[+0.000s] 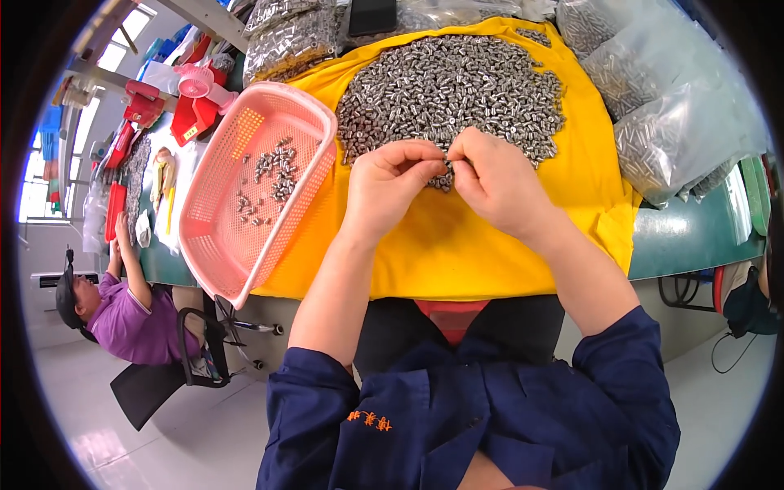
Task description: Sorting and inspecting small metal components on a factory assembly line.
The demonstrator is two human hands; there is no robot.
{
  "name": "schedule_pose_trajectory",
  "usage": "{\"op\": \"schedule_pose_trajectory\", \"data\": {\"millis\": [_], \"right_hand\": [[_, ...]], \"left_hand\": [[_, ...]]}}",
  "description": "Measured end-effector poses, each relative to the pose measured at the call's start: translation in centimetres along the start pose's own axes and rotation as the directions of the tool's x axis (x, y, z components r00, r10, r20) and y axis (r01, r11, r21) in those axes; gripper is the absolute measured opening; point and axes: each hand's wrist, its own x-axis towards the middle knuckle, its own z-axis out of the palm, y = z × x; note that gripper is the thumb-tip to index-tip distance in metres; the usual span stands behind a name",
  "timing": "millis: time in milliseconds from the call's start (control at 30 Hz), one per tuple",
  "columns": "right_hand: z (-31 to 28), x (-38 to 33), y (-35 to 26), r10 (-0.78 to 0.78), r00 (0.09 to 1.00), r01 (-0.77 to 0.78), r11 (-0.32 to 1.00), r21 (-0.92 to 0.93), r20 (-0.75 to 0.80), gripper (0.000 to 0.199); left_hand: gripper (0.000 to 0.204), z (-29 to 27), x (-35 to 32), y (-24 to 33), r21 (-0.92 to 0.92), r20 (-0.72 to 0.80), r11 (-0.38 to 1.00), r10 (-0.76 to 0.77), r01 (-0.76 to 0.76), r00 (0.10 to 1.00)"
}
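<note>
Pieces (449,90) lie heaped beyond the right hand (498,180).

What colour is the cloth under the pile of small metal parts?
The cloth is bright yellow, seen best in the head view.

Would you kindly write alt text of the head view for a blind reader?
A person's left hand and right hand pinch close together at the near edge of a heap of small metal parts on a yellow cloth. A pink basket with similar parts stands at left; clear bags lie at right.
</note>
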Motion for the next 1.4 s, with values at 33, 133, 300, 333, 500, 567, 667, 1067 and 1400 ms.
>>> {"op": "schedule_pose_trajectory", "data": {"millis": [33,133,300,333,500,567,667,1067,1400], "right_hand": [[0.2,-0.1,0.1,-0.066,0.997,0.063,0.996,-0.062,-0.04,0.005],[0.4,-0.1,0.3,-0.082,0.996,0.08,0.995,-0.058,-0.036,0.005],[-0.9,0.2,0.4,0.157,0.987,-0.152,0.981,0.117,-0.031,0.005],[-1.2,0.3,0.1,0.226,0.974,-0.217,0.958,0.189,-0.026,0.006],[-0.6,0.4,1.2,0.32,0.938,-0.334,0.74,0.585,0.131,0.006],[-0.8,0.4,1.3,0.353,0.892,-0.446,0.578,0.683,0.283,0.007],[-0.7,0.3,1.5,0.357,0.891,-0.444,0.563,0.697,0.279,0.006],[-0.4,0.1,-0.1,0.286,0.951,-0.308,0.83,0.464,0.119,0.006],[0.3,-0.3,-0.5,0.048,0.997,-0.046,0.998,0.044,-0.052,0.005]], "left_hand": [[0.009,0.1,0.0,0.0,-0.016,0.006,1.0,0.02,-0.019,1.0],[0.01,0.1,-0.2,-0.3,0.054,-0.029,0.998,0.032,-0.031,0.999],[0.013,0.1,0.2,0.0,0.55,0.027,0.806,0.245,-0.219,0.969],[0.014,0.0,0.2,0.2,0.556,-0.026,0.813,0.227,-0.174,0.974],[0.014,-0.6,0.2,-0.4,-0.14,-0.048,0.983,-0.13,0.123,0.99],[0.013,-0.9,0.2,-0.4,-0.368,0.013,0.918,-0.152,0.146,0.988],[0.012,-0.3,0.2,-0.1,-0.414,-0.05,0.893,-0.218,0.178,0.975],[0.011,-0.7,0.1,-0.7,-0.485,0.118,0.841,-0.208,0.239,0.971],[0.011,-0.5,0.0,-0.7,-0.275,0.015,0.955,-0.109,0.109,0.994]]}}
